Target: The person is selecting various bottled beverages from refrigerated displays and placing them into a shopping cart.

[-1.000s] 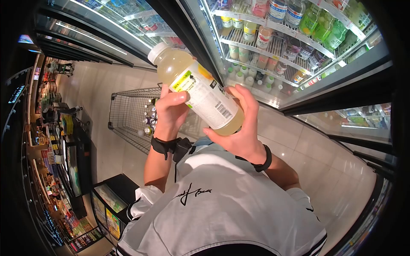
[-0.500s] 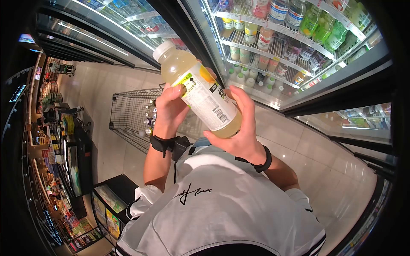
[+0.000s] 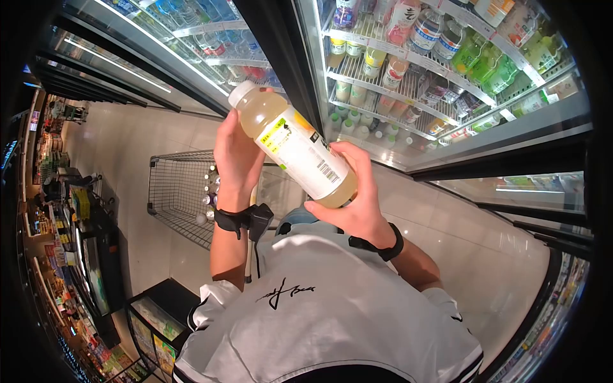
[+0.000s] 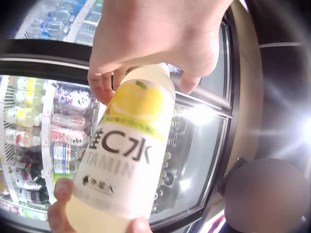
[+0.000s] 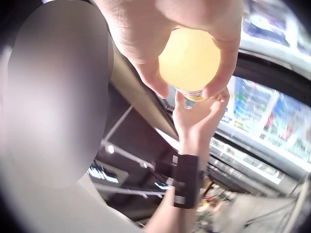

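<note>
A clear plastic drink bottle with pale yellow liquid and a white cap is held aslant before the chest. Its back label with a barcode faces up in the head view; a lemon picture and "VITAMIN" lettering show in the left wrist view. My right hand grips the bottle's base, thumb on one side and fingers on the other. Around the neck end, my left hand stands loosely, its thumb off the label and its fingers along the far side. The right wrist view shows the bottle's base.
A wire shopping cart with several bottles or cans in it stands beyond the left forearm. Lit cooler shelves full of drinks are ahead on the right, by a dark door frame. A black display stand is at lower left.
My left thumb has lifted off the bottle's label and the left hand has loosened and shifted slightly left. The right hand keeps its grip. The head view has shifted a little.
</note>
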{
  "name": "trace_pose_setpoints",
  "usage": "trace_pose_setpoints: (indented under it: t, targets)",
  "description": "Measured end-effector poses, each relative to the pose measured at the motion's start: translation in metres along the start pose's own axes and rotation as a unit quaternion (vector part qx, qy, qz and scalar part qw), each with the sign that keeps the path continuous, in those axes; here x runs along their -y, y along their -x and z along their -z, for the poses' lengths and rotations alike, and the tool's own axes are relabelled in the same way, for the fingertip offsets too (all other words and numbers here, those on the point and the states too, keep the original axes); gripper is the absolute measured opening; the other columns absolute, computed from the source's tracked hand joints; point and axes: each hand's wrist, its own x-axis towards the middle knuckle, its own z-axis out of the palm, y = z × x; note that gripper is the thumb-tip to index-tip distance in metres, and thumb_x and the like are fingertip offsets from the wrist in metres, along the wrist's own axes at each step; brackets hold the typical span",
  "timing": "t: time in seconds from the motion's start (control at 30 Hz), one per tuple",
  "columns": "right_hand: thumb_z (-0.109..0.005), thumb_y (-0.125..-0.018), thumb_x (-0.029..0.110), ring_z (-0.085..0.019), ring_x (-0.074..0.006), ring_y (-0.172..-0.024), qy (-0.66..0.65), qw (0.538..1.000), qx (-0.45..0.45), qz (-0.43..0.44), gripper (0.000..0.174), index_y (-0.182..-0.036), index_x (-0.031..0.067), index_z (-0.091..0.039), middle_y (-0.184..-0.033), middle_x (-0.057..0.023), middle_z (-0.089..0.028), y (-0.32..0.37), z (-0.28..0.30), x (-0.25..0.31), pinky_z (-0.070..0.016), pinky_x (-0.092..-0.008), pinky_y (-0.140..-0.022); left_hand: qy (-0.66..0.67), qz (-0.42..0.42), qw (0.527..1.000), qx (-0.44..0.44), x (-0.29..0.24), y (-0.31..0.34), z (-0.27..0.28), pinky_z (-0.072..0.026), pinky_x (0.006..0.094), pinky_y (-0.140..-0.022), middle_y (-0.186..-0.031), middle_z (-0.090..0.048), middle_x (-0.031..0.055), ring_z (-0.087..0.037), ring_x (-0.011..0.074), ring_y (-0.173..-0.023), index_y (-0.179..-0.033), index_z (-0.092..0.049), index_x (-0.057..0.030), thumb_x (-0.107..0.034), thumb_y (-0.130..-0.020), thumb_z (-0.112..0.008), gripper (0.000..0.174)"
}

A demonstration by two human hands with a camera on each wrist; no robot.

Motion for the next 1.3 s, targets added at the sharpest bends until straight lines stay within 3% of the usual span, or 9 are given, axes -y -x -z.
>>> trace_pose_setpoints:
  t: [0.1,0.17,0.23,0.4,0.63,0.77,0.87,1.03,1.3]
  targets:
    - [-0.082,-0.070,0.015,-0.067,-0.0270,-0.080,-0.379,0.864,0.072,-0.324,0.084,-0.138,0.0004,-0.036,-0.108,-0.0175,-0.061,-0.037,-0.004,-0.002,-0.0546,-0.0341,-0.067,-0.064,-0.023,0.996,0.052,-0.026,-0.031,0.047,-0.0457,0.0336,-0.096,-0.116,-0.062,0.0116,-0.061,0.0204,-0.107,-0.122,-0.056,0.0011,-0.036,-0.095,-0.055,0.046]
    - [-0.072,-0.079,0.031,-0.062,-0.0226,-0.060,-0.414,0.854,0.041,-0.313,0.070,-0.135,0.0006,-0.042,-0.100,-0.0209,-0.065,-0.052,-0.027,-0.009,-0.0485,-0.0302,-0.051,-0.163,-0.043,0.983,0.074,-0.044,-0.050,0.080,-0.0461,0.0295,-0.089,-0.106,-0.060,0.0075,-0.060,0.0151,-0.097,-0.111,-0.058,0.0010,-0.028,-0.094,-0.058,0.034]
    - [-0.056,-0.089,0.044,-0.057,-0.0212,-0.055,-0.563,0.703,0.046,-0.432,0.061,-0.132,0.0013,-0.050,-0.102,-0.0260,-0.066,-0.062,-0.045,-0.034,-0.0458,-0.0292,-0.050,-0.202,-0.054,0.973,0.101,-0.057,-0.065,0.099,-0.0457,0.0278,-0.085,-0.104,-0.059,0.0059,-0.059,0.0133,-0.095,-0.107,-0.059,-0.0006,-0.023,-0.093,-0.061,0.026]
    - [-0.038,-0.098,0.051,-0.061,-0.0244,-0.064,-0.593,0.676,0.011,-0.437,0.061,-0.133,0.0040,-0.052,-0.102,-0.0278,-0.067,-0.082,-0.083,-0.079,-0.0474,-0.0290,-0.057,-0.443,0.037,0.884,0.147,-0.077,-0.103,0.150,-0.0448,0.0254,-0.072,-0.098,-0.057,0.0039,-0.057,0.0110,-0.082,-0.109,-0.054,-0.0037,-0.015,-0.092,-0.063,0.022]
    - [-0.034,-0.100,0.053,-0.068,-0.0327,-0.076,-0.566,0.636,-0.090,-0.517,0.059,-0.131,0.0066,-0.053,-0.105,-0.0205,-0.066,-0.096,-0.116,-0.098,-0.0494,-0.0307,-0.057,-0.252,0.102,0.946,0.177,-0.097,-0.118,0.180,-0.0389,0.0210,-0.044,-0.081,-0.056,0.0017,-0.049,0.0058,-0.055,-0.106,-0.052,-0.0043,0.003,-0.083,-0.062,0.026]
    - [-0.035,-0.102,0.051,-0.068,-0.0273,-0.081,-0.444,0.741,0.077,-0.498,0.057,-0.117,0.0025,-0.061,-0.122,-0.0194,-0.064,-0.107,-0.124,-0.099,-0.0529,-0.0335,-0.063,-0.243,0.052,0.964,0.092,-0.097,-0.115,0.188,-0.0392,0.0186,-0.040,-0.071,-0.059,-0.0020,-0.051,0.0033,-0.053,-0.095,-0.057,-0.0041,0.002,-0.082,-0.068,0.018]
    - [-0.055,-0.099,0.033,-0.065,-0.0179,-0.092,0.008,0.942,-0.085,-0.325,0.041,-0.124,0.0008,-0.057,-0.114,-0.0132,-0.065,-0.113,-0.123,-0.122,-0.0513,-0.0284,-0.074,-0.287,0.017,0.955,0.073,-0.102,-0.107,0.194,-0.0399,0.0192,-0.041,-0.073,-0.061,-0.0013,-0.052,0.0031,-0.053,-0.093,-0.059,-0.0039,0.003,-0.079,-0.072,0.021]
    - [-0.077,-0.082,0.020,-0.062,-0.0218,-0.080,0.317,0.895,-0.314,-0.022,0.046,-0.116,0.0000,-0.053,-0.091,-0.0117,-0.062,-0.189,-0.090,-0.111,-0.0488,-0.0353,-0.069,-0.314,-0.055,0.947,0.043,-0.099,-0.085,0.204,-0.0382,0.0193,-0.042,-0.075,-0.062,-0.0008,-0.051,0.0025,-0.054,-0.097,-0.060,-0.0034,0.003,-0.077,-0.074,0.025]
    - [-0.070,-0.075,0.016,-0.059,-0.0455,-0.071,0.391,0.874,-0.289,-0.003,0.024,-0.082,-0.0011,-0.054,-0.074,-0.0223,-0.060,-0.212,-0.094,-0.093,-0.0460,-0.0514,-0.063,-0.359,-0.109,0.926,-0.030,-0.091,-0.026,0.189,-0.0444,0.0210,-0.057,-0.075,-0.065,0.0009,-0.055,0.0039,-0.062,-0.088,-0.060,-0.0019,-0.006,-0.077,-0.080,0.023]
